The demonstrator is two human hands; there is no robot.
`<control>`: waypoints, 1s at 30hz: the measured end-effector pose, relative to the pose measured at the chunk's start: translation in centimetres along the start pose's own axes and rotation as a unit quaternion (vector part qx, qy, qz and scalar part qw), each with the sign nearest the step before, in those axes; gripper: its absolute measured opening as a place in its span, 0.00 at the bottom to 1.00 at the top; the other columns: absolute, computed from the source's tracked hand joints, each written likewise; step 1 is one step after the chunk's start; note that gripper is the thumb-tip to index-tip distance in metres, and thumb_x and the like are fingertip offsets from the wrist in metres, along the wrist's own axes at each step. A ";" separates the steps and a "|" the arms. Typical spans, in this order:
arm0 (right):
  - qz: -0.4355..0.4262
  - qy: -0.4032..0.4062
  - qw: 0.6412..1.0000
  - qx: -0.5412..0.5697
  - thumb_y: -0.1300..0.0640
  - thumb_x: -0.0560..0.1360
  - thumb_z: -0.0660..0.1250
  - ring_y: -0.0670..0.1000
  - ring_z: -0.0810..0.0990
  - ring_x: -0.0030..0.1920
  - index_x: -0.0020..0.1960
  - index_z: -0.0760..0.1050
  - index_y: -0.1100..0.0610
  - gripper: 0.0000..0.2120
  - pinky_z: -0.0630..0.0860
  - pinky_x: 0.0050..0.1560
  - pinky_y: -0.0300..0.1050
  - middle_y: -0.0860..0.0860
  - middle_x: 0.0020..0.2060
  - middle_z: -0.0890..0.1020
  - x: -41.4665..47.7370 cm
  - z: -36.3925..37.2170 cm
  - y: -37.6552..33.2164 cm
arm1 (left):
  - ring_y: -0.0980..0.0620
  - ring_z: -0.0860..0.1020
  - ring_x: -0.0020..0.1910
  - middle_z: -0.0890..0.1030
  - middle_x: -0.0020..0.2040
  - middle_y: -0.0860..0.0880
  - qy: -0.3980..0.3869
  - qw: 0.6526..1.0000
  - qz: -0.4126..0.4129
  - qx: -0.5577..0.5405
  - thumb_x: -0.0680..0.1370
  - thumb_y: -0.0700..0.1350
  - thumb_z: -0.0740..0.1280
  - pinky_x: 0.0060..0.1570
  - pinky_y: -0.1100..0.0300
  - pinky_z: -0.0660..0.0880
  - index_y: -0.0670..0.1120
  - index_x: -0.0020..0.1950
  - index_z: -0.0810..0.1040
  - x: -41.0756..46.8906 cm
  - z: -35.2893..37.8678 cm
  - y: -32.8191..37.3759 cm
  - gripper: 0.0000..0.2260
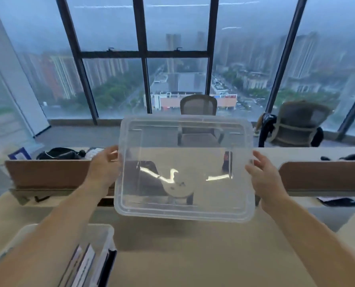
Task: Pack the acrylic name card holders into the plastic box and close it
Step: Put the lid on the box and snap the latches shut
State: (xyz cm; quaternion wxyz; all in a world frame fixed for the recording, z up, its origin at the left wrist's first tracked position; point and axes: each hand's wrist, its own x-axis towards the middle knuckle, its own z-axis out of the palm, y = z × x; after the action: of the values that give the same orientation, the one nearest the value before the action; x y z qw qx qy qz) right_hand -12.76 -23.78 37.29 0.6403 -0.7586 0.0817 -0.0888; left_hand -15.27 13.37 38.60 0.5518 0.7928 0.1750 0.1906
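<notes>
I hold a clear plastic lid (184, 168) in the air above the beige desk, tilted towards me. My left hand (104, 168) grips its left edge and my right hand (263, 175) presses against its right edge with the fingers spread. The plastic box (104, 230) stands at the bottom left of the view, partly hidden by my left forearm. Inside it, acrylic name card holders (85, 266) stand packed on edge.
The beige desk (193, 255) stretches in front of me. Brown divider panels (48, 172) (325, 177) run along its far edge. Beyond them are black items (58, 154), two office chairs (199, 112) (298, 125) and tall windows.
</notes>
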 end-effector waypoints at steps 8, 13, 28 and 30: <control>-0.077 -0.005 0.997 0.012 0.60 0.83 0.59 0.49 0.77 0.53 0.74 0.68 0.49 0.20 0.75 0.54 0.47 0.48 0.63 0.76 -4.4 4.3 -8.4 | 0.49 0.80 0.57 0.82 0.57 0.51 0.096 0.989 0.103 0.044 0.79 0.36 0.72 0.63 0.53 0.76 0.46 0.66 0.82 -0.1 -10.3 3.3 0.16; -0.088 0.023 0.996 0.011 0.61 0.82 0.61 0.52 0.79 0.60 0.73 0.71 0.54 0.20 0.74 0.59 0.46 0.49 0.66 0.78 -7.5 8.6 -9.7 | 0.50 0.82 0.51 0.86 0.56 0.45 0.119 0.983 0.117 0.080 0.81 0.43 0.71 0.56 0.57 0.76 0.44 0.64 0.84 0.3 -15.8 1.3 0.12; -0.038 0.026 0.995 0.091 0.63 0.81 0.62 0.48 0.81 0.58 0.60 0.82 0.52 0.14 0.73 0.69 0.53 0.43 0.53 0.84 -15.5 27.7 -8.6 | 0.44 0.79 0.46 0.81 0.46 0.47 0.167 0.967 0.091 0.171 0.81 0.38 0.68 0.47 0.55 0.68 0.45 0.56 0.80 4.5 -33.7 -9.1 0.06; -0.043 0.030 0.996 0.074 0.63 0.81 0.60 0.48 0.81 0.58 0.61 0.82 0.53 0.15 0.74 0.68 0.53 0.42 0.53 0.84 -16.0 28.6 -8.2 | 0.45 0.78 0.44 0.81 0.46 0.47 0.170 0.960 0.109 0.193 0.82 0.39 0.67 0.47 0.54 0.69 0.43 0.55 0.79 4.5 -34.2 -10.0 0.03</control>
State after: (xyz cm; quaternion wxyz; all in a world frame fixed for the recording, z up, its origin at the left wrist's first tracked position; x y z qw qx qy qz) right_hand -21.41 8.73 40.15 0.6873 -0.7092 0.0609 -0.1445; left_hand -29.00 46.54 40.58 0.3259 0.8546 0.2120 0.3442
